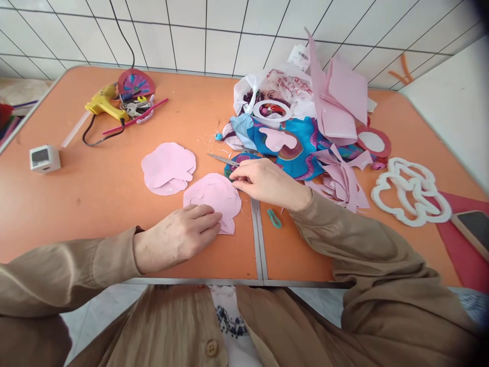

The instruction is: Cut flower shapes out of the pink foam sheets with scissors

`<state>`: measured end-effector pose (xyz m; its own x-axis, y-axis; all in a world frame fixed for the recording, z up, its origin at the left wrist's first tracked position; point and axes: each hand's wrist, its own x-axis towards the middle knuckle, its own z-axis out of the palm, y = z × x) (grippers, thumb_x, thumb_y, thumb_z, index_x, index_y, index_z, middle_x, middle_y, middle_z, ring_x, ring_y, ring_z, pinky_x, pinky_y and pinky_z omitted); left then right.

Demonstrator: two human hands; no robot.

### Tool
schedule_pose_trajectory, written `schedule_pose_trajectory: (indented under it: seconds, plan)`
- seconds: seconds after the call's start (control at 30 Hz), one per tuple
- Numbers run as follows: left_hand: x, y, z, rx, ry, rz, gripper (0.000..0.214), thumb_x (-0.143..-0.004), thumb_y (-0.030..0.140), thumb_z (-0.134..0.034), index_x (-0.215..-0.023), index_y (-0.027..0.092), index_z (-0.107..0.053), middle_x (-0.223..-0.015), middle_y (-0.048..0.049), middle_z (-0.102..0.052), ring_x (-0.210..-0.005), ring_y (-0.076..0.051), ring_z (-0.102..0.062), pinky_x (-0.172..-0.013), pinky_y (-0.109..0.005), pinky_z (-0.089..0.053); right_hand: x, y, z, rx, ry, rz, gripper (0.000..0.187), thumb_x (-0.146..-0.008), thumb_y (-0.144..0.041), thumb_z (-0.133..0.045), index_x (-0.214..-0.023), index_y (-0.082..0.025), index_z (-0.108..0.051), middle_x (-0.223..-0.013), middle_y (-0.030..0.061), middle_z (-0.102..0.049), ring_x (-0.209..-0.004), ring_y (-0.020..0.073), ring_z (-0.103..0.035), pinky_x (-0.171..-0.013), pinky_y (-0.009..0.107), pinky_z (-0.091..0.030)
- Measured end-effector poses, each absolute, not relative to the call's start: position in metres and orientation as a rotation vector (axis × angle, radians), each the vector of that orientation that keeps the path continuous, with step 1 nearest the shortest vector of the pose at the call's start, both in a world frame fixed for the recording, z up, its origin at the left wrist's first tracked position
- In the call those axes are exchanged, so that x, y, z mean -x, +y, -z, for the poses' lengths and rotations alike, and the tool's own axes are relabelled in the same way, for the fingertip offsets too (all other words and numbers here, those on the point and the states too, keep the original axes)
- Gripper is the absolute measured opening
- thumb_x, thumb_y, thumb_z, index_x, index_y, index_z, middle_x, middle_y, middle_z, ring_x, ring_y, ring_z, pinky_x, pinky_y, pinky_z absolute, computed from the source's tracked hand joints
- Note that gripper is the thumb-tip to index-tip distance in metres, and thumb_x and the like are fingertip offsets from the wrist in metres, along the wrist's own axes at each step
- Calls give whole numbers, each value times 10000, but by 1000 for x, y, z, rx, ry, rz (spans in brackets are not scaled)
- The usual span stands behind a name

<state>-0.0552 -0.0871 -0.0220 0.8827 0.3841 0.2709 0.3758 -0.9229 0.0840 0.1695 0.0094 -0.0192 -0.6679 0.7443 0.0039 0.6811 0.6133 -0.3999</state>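
A rounded pink felt piece [214,192] with a cut outline on it lies on the orange table in front of me. My left hand [183,232] presses on its lower left part, fingers together and bent onto the felt; the thumb is mostly hidden. At the felt's upper right edge, my right hand [263,179] has thumb and forefinger pinched together, and what is between them is too small to make out. Scissors [222,159] lie just beyond the right fingers. A second pink felt stack [168,168] sits to the left.
Pink felt scraps [340,183], blue patterned fabric [301,140] and a plastic bag [280,84] heap up at the back right. White cloud-shaped frames [410,196] and a phone [473,229] lie rightward. A yellow glue gun [105,104] and white cube [45,159] stand left; a green clip [274,218] lies nearby.
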Motion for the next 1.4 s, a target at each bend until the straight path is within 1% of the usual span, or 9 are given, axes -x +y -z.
schedule_pose_trajectory:
  seconds: [0.1,0.2,0.33,0.57,0.7,0.83,1.0,1.17,1.4]
  plan:
    - [55,-87,27,-3038,586,-473,256,-954,49,-413,-964,78,-667,-1074,-166,-726,-956,-251,-659,-794,-407,-598,-171,9,17,1124,-2656,-564,177,-862,-129,-568,-811,-138,-738,-784,52,-671,-670,139,-547,-653,282,-349]
    - [55,-88,31,-3073,559,-537,263,-948,52,-425,-931,53,-687,-1095,-182,-731,-955,-276,-674,-800,-426,-604,-174,9,14,959,-2734,-632,156,-839,-99,-567,-781,-138,-707,-789,45,-670,-692,136,-550,-652,272,-344]
    - [55,-87,36,-3102,548,-553,274,-945,39,-413,-967,35,-686,-1099,-197,-732,-976,-283,-690,-825,-424,-606,-175,9,17,847,-2842,-670,122,-828,-112,-582,-740,-137,-662,-748,30,-633,-659,125,-518,-617,265,-316]
    - [55,-86,42,-3057,599,-626,233,-955,43,-417,-1070,65,-618,-1108,-190,-729,-1045,-267,-690,-873,-430,-606,-172,8,20,938,-2825,-624,125,-834,-84,-570,-769,-132,-666,-799,47,-652,-708,139,-538,-638,268,-323]
    - [55,-85,45,-2985,622,-699,217,-926,37,-478,-1120,45,-574,-1075,-195,-725,-1013,-271,-693,-870,-429,-607,-169,5,20,999,-2871,-589,74,-840,-130,-624,-785,-130,-673,-818,55,-656,-749,160,-560,-641,274,-320]
    - [55,-84,46,-2944,661,-674,210,-950,89,-469,-1137,91,-565,-1058,-174,-714,-989,-246,-694,-835,-400,-612,-166,0,22,1046,-2888,-538,72,-844,-194,-676,-805,-134,-676,-844,56,-660,-765,167,-570,-631,276,-304]
    - [55,-85,47,-2898,689,-643,220,-969,139,-460,-1163,117,-563,-1045,-155,-701,-973,-233,-688,-835,-397,-604,-163,-1,28,1069,-2863,-523,71,-850,-194,-675,-804,-140,-667,-832,52,-656,-762,166,-570,-621,276,-290]
    - [56,-85,48,-2884,668,-664,244,-958,126,-476,-1188,111,-553,-1058,-164,-696,-994,-237,-681,-851,-398,-596,-162,0,31,1070,-2843,-539,87,-867,-186,-648,-792,-141,-657,-815,52,-646,-753,165,-565,-621,277,-287]
    - [55,-84,45,-2932,645,-677,241,-949,75,-449,-1174,97,-534,-1037,-170,-707,-962,-236,-692,-824,-400,-609,-162,1,35,1052,-2804,-537,116,-873,-182,-629,-766,-141,-647,-786,53,-635,-728,164,-542,-618,279,-287]
